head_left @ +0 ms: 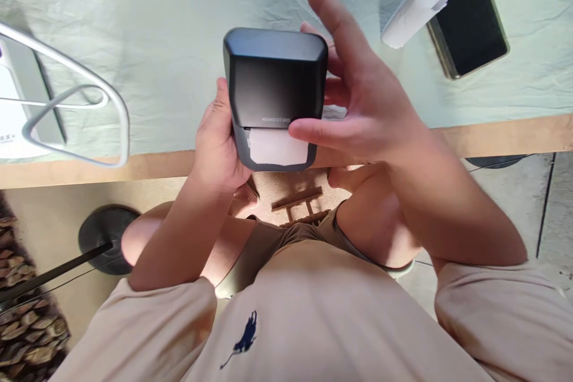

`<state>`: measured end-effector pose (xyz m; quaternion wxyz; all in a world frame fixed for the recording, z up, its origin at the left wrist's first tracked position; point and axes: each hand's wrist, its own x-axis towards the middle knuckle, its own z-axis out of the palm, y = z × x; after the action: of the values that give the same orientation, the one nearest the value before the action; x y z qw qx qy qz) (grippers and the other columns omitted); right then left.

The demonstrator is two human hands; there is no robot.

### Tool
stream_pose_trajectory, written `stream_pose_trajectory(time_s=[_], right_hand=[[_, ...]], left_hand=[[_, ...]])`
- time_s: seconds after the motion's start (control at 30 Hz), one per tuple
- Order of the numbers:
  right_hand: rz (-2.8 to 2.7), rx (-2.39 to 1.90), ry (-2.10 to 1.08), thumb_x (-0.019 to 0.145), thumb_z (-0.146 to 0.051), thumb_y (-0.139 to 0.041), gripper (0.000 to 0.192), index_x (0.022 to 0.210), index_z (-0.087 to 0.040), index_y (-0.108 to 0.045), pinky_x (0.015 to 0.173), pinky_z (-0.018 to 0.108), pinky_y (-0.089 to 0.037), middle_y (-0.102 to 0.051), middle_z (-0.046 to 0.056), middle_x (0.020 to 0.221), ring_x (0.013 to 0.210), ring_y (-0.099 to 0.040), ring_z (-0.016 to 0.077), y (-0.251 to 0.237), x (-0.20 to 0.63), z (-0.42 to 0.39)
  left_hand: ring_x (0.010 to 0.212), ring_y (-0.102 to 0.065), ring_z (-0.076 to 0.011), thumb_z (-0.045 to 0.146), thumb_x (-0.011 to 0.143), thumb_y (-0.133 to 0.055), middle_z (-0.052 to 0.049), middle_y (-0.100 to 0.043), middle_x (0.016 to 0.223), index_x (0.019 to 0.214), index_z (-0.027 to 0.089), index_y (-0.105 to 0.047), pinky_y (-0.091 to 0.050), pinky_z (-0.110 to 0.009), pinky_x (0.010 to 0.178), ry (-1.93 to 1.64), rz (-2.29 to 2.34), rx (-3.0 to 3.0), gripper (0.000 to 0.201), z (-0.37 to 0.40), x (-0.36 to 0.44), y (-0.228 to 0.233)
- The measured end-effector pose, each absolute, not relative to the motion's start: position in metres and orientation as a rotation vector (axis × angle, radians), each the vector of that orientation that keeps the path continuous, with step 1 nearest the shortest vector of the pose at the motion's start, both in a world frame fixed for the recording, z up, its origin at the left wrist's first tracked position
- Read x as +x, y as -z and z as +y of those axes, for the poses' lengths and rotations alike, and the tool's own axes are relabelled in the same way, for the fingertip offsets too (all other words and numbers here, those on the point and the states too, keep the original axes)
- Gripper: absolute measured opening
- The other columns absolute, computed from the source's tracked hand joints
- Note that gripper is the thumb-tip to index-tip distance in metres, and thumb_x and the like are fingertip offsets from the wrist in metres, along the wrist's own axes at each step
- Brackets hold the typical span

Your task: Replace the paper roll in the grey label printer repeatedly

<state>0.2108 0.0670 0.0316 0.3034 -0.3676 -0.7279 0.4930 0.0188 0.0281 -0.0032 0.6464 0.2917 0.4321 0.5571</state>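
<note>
Cloth-covered tabletop [165, 83] | left hand [217, 143] clasping label printer [273, 86] | right hand [367, 92] half-open, thumb at paper [275, 146] | likely paper handling; next needs steady grip

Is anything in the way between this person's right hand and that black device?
Nothing visible: the right hand is already at the black device, its thumb by the white paper. The left hand holds the opposite side. The white roll and phone are off to the right.
</note>
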Motion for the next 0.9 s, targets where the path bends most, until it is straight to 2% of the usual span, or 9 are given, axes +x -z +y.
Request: stream_pose_trajectory(time_s=[0.1,0.17,0.23,0.33,0.43,0.53,0.63,0.77,0.9], right_hand=[[-1.883,-0.999,-0.974,0.081,-0.047,-0.078,0.079,0.144,-0.014,-0.043,0.084,0.024,-0.059,-0.052,0.008,0.149,0.113,-0.063,0.0138,-0.035,0.209,0.066],[-1.782,-0.997,-0.751,0.086,-0.046,-0.076,0.055,0.122,-0.013,-0.052,0.063,0.021,-0.048,-0.059,0.005,0.128,0.078,-0.057,0.0035,-0.038,0.205,0.065],[-1.645,-0.968,-0.662,0.094,-0.038,-0.069,0.028,0.103,-0.017,-0.052,0.051,0.02,-0.036,-0.056,-0.003,0.108,0.057,-0.04,-0.0033,-0.041,0.2,0.065],[-1.536,-0.947,-0.658,0.1,-0.022,-0.055,0.006,0.098,-0.022,-0.049,0.06,0.018,-0.046,-0.048,-0.006,0.093,0.068,-0.06,0.0,-0.044,0.198,0.068],[-1.758,-0.987,-0.532,0.1,-0.022,-0.05,0.004,0.097,-0.022,-0.053,0.068,0.021,-0.049,-0.058,-0.006,0.089,0.091,-0.069,0.0069,-0.043,0.203,0.071],[-2.106,-1.076,-0.421,0.089,-0.022,-0.059,0.008,0.094,-0.021,-0.064,0.064,0.026,-0.042,-0.069,-0.004,0.091,0.074,-0.061,0.0094,-0.043,0.208,0.068],[-2.354,-1.314,-0.398,0.079,-0.024,-0.063,0.032,0.111,-0.025,-0.07,0.065,0.031,-0.041,-0.073,0.0,0.094,0.079,-0.063,0.0193,-0.047,0.208,0.063],[-2.474,-1.58,-0.405,0.078,-0.04,-0.068,0.042,0.119,-0.034,-0.067,0.059,0.032,-0.04,-0.07,0.002,0.084,0.072,-0.06,0.0219,-0.055,0.202,0.062],[-2.432,-1.514,-0.516,0.074,-0.029,-0.069,0.039,0.113,-0.032,-0.068,0.063,0.034,-0.046,-0.071,-0.001,0.088,0.073,-0.062,0.0202,-0.064,0.205,0.062]], left_hand=[[0.145,-0.054,-0.0315,0.056,0.1,-0.046,-0.008,-0.075,0.111,0.103,0.021,-0.074,-0.056,-0.047,0.113,-1.283,0.945,0.65,0.045,0.031,0.022,0.0],[0.142,-0.057,-0.0314,0.062,0.099,-0.045,-0.008,-0.074,0.112,0.109,0.02,-0.073,-0.057,-0.046,0.11,-1.26,0.893,0.706,0.051,0.03,0.022,0.001],[0.13,-0.065,-0.0298,0.061,0.091,-0.064,-0.008,-0.073,0.109,0.112,0.02,-0.074,-0.061,-0.041,0.102,-1.221,0.872,0.794,0.047,0.028,0.018,0.005],[0.114,-0.071,-0.0261,0.049,0.081,-0.082,-0.007,-0.073,0.102,0.109,0.019,-0.074,-0.063,-0.034,0.089,-1.187,0.891,0.838,0.041,0.026,0.01,0.011],[0.118,-0.069,-0.0266,0.049,0.083,-0.08,-0.007,-0.072,0.105,0.109,0.02,-0.072,-0.061,-0.035,0.094,-1.161,0.894,0.825,0.04,0.025,0.007,0.012],[0.1,-0.072,-0.0206,0.046,0.084,-0.08,-0.005,-0.071,0.1,0.111,0.021,-0.071,-0.061,-0.03,0.082,-1.156,0.884,0.845,0.038,0.024,0.01,0.009],[0.073,-0.066,-0.0117,0.042,0.087,-0.078,-0.003,-0.068,0.09,0.106,0.02,-0.074,-0.054,-0.021,0.059,-1.176,0.849,0.804,0.028,0.022,0.016,0.004],[0.069,-0.065,-0.0124,0.04,0.086,-0.076,-0.003,-0.067,0.085,0.101,0.021,-0.074,-0.055,-0.023,0.061,-1.165,0.867,0.781,0.025,0.019,0.021,-0.001],[0.06,-0.061,-0.0126,0.044,0.084,-0.078,-0.003,-0.067,0.081,0.102,0.022,-0.074,-0.054,-0.025,0.057,-1.138,0.884,0.799,0.029,0.019,0.021,-0.001]])
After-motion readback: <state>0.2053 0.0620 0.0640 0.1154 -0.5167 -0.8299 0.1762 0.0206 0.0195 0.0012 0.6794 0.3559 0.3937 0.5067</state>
